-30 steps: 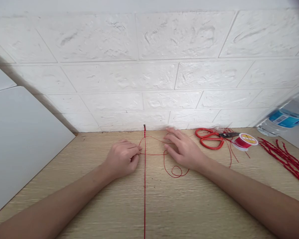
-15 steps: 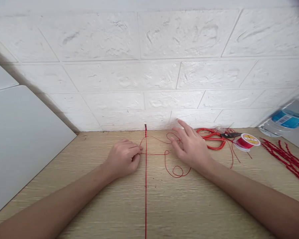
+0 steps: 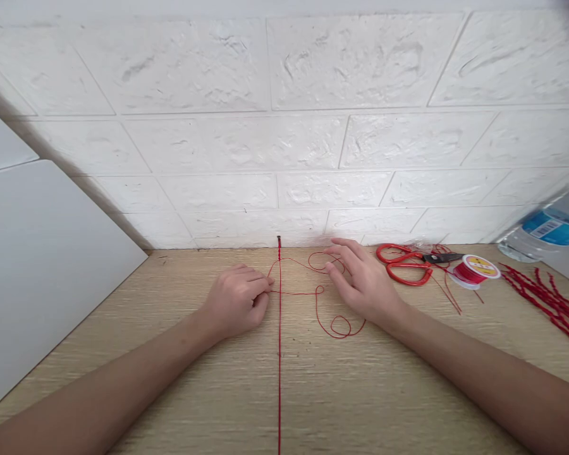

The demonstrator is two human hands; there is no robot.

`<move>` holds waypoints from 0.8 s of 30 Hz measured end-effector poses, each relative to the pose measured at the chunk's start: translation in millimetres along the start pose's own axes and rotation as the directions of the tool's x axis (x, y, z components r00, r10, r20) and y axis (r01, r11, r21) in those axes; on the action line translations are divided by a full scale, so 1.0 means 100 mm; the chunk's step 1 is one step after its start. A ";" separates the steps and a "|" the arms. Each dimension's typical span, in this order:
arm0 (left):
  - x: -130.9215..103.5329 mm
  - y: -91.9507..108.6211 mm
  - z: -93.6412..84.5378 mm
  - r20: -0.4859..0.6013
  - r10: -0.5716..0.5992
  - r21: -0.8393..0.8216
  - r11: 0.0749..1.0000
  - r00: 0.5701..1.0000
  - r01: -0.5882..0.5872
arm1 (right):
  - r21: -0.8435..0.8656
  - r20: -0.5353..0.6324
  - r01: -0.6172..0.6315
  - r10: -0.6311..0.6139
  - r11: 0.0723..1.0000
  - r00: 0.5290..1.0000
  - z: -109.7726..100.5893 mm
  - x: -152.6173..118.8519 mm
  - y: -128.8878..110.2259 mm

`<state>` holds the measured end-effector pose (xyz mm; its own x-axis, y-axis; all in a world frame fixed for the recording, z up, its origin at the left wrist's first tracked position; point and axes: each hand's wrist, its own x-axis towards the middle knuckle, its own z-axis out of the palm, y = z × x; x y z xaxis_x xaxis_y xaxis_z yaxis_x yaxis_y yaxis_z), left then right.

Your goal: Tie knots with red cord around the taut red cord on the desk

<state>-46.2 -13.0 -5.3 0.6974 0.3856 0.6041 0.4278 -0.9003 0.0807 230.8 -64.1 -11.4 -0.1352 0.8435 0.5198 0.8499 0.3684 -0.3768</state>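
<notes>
The white brick wall point(image 3: 284, 126), rough and painted, backs a pale wood-grain surface point(image 3: 171, 379). A grey panel point(image 3: 38, 265) leans well left of the taut red cord point(image 3: 279, 366), which runs straight from a small pin at the wall's foot toward the viewer.

The left hand point(image 3: 237, 300) rests just left of that cord, its fingers curled and pinching a thin side strand beside it. The right hand point(image 3: 365, 284) lies just right of the cord, fingers loosely spread and touching a loose red thread point(image 3: 334, 325) that loops and curls on the surface; whether it grips the thread cannot be told.

Judging by this, the knotting goes best if the left pinch holds firm against the cord while the right draws the loop evenly, without kinking.

Right of the cord lie red-handled scissors point(image 3: 403, 265), a thread spool point(image 3: 474, 268), a bundle of twisted red cords point(image 3: 550, 303) and a clear plastic bottle point(image 3: 545, 227).
</notes>
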 end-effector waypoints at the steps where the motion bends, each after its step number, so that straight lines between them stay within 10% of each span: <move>1: 0.00 0.00 0.00 0.007 0.000 0.006 1.000 1.000 0.000 | -0.048 -0.015 -0.038 0.037 0.998 0.999 0.00 0.00 0.00; 7: 0.00 0.00 0.00 0.028 -0.006 0.023 1.000 1.000 0.005 | 0.050 0.124 -0.060 0.054 0.997 0.991 0.03 0.00 0.04; 16: 0.01 0.01 -0.01 0.030 -0.006 0.037 0.999 1.000 0.005 | -0.089 -0.038 -0.065 0.062 0.994 0.997 0.01 0.03 0.06; 24: 0.02 0.02 -0.02 0.033 -0.013 0.044 0.999 0.999 0.012 | 0.108 0.177 0.230 -0.247 0.967 0.953 0.02 0.01 0.01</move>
<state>-44.8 -14.7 -2.4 0.7106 0.4037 0.5762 0.4606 -0.8860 0.0528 230.6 -62.0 -13.2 -0.4286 0.7821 0.4523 0.7358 0.5927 -0.3276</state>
